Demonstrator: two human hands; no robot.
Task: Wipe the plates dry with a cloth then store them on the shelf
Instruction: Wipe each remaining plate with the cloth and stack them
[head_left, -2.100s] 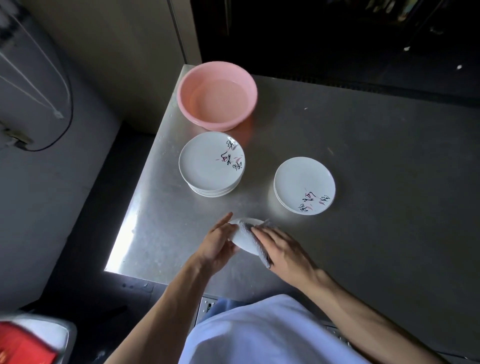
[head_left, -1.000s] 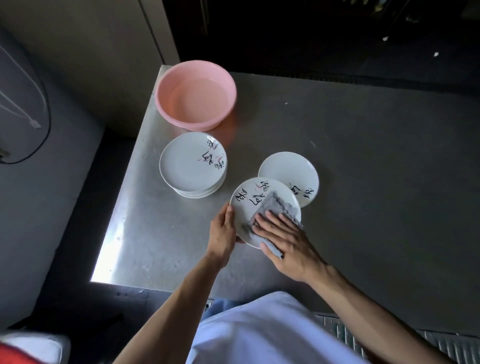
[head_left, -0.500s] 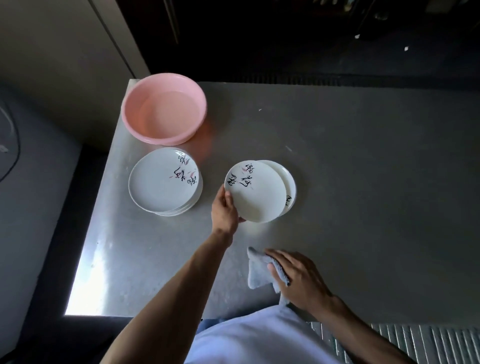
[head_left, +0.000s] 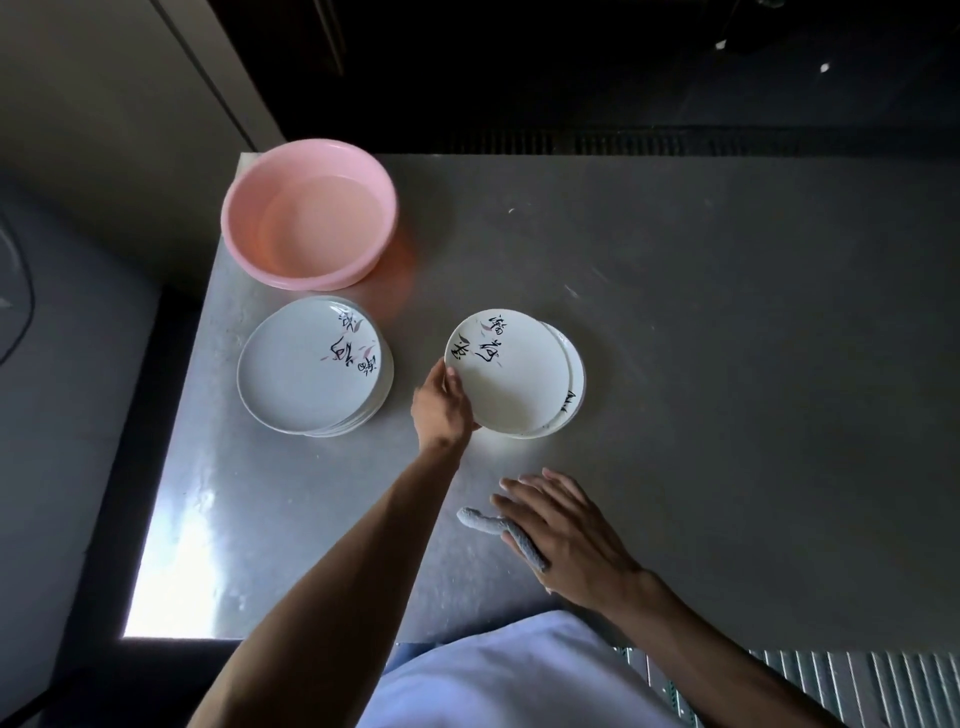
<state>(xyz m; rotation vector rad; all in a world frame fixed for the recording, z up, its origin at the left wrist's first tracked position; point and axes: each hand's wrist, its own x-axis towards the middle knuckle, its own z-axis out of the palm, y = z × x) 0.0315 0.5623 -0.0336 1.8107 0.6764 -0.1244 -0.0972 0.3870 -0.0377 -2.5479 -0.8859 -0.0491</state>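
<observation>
The left hand (head_left: 441, 402) grips the rim of a round white plate with black writing (head_left: 509, 374), laying it on another white plate (head_left: 575, 379), likely the dry pile. The right hand (head_left: 566, 525) lies flat, fingers straight, on the small grey cloth (head_left: 483, 522), so it is close by. A stack of white plates (head_left: 311, 364) waits by the round pink plastic bowl (head_left: 309, 213).

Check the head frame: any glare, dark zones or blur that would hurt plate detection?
Head view: hard glare on the table at its near-left corner; the background beyond the far edge is almost black; wide-angle bend in the table edges; no visible motion blur on the left hand or its plate, print legible; the cloth is dim, partly under the right hand.
</observation>
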